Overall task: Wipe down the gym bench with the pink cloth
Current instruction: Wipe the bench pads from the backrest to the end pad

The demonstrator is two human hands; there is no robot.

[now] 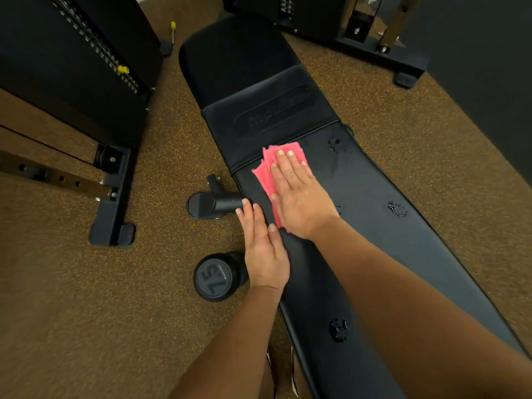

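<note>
A long black padded gym bench (388, 246) runs from the lower right up to the top centre, with a seam across it and a few shiny wet patches on the near pad. A folded pink cloth (269, 168) lies flat on the pad just below the seam. My right hand (299, 197) presses flat on the cloth, fingers together and stretched out. My left hand (263, 249) rests flat on the bench's left edge, just below the cloth, holding nothing.
A black dumbbell marked 15 (217, 277) lies on the brown speckled floor by the bench's left side. A bench foot (207, 204) sticks out left. Black machine frames stand at the left (112, 197) and the top right (383, 50).
</note>
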